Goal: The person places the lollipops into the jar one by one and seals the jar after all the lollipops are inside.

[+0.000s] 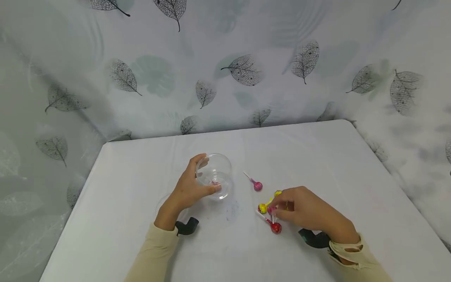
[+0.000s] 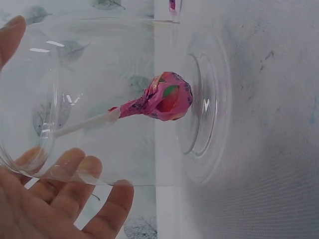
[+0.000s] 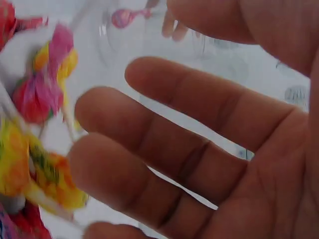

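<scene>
My left hand (image 1: pixel 186 187) grips a clear plastic jar (image 1: pixel 225 178) by its side, thumb in front and fingers behind. Inside the jar lies a lollipop in a pink wrapper (image 2: pixel 172 97), its ball near the base and its white stick toward the rim. On the right, my right hand (image 1: pixel 303 207) hovers over a small group of lollipops, fingers loosely bent and apart. Closest to its fingertips is a pink lollipop (image 3: pixel 37 99). Beside that one are a yellow lollipop (image 1: pixel 262 208) and a red lollipop (image 1: pixel 276 228); another yellow lollipop (image 1: pixel 278 193) is partly hidden behind the hand.
A separate pink lollipop (image 1: pixel 258 186) lies between the jar and the group. What looks like a clear round lid (image 1: pixel 160 203) is on the white table (image 1: pixel 225 254), partly behind my left wrist. A leaf-patterned curtain (image 1: pixel 225 105) hangs along the table's back edge and sides.
</scene>
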Demonstrator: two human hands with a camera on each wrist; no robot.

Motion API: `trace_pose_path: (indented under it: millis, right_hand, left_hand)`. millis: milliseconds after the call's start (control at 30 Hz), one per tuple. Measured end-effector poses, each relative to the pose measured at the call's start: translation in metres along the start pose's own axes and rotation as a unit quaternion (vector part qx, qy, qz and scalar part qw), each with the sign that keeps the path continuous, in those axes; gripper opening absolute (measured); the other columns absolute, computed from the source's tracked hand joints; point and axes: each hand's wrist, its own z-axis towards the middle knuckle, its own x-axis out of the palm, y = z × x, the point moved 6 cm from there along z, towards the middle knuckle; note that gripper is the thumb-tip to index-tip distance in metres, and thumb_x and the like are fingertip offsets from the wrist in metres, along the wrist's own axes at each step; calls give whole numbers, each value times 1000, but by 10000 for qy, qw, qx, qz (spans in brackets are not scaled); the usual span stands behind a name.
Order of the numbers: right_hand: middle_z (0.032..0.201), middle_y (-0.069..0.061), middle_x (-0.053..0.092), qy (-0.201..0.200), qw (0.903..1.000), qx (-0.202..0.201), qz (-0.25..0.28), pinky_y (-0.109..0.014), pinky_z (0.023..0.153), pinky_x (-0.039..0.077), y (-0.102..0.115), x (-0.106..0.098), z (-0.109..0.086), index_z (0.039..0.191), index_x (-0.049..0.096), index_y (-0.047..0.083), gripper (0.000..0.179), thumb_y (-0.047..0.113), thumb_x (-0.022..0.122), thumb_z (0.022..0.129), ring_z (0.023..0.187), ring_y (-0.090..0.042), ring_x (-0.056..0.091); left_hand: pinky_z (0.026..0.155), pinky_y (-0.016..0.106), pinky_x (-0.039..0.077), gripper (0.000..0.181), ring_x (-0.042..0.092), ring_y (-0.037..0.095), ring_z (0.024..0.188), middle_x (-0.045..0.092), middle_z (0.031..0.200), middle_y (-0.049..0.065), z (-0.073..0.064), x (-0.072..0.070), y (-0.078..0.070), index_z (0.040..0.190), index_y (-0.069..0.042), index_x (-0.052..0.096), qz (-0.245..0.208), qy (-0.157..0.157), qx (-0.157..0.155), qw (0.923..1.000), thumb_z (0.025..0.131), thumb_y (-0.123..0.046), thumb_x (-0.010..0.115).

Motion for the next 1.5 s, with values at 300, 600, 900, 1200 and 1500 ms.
trace_pose_path:
  millis: [300, 600, 900, 1200, 1500]
  right_hand:
    - [92, 16, 62, 310, 9953, -498, -775, -21, 64, 47, 16, 24, 0, 101, 82, 25, 27, 4, 79, 84, 80, -3, 52]
    - [84, 17, 64, -533, 9912, -777, -933, -21, 61, 50, 14, 13, 13, 94, 79, 14, 10, 7, 80, 87, 72, 3, 52]
    - [78, 17, 67, -978, 9915, -246, -825, -21, 60, 52, 15, 11, 4, 91, 76, 15, 11, 4, 75, 87, 70, 3, 57]
    - [104, -4, 79, -1544, 9868, 208, -436, -22, 64, 57, 10, 5, -6, 96, 79, 16, 16, 2, 77, 88, 75, 1, 65]
    - [77, 6, 74, -2622, 9648, -46, 175, -25, 52, 51, 11, -7, -14, 97, 78, 12, 16, -1, 77, 89, 61, -7, 61]
  left_hand:
    - [116, 55, 38, 106, 42, 24, 147, 44, 162, 3, -11, -3, 1, 160, -25, 28, 15, 2, -129, 9999, 77, -30, 94]
    - [118, 51, 37, 105, 42, 23, 148, 45, 162, 4, 0, -1, 3, 160, -24, 29, -33, -51, 15, 10000, 77, -36, 93]
    - [118, 48, 36, 105, 39, 18, 149, 44, 163, 4, -4, -1, 0, 161, -24, 29, -26, -28, -40, 10000, 78, -41, 92]
    - [116, 55, 38, 105, 41, 28, 148, 44, 162, -6, -9, -4, -2, 158, -29, 30, -17, -125, -250, 9996, 75, -43, 93]
    - [117, 51, 38, 105, 41, 21, 148, 45, 161, -3, -7, -2, -4, 158, -29, 31, -29, -104, -117, 9999, 75, -43, 93]
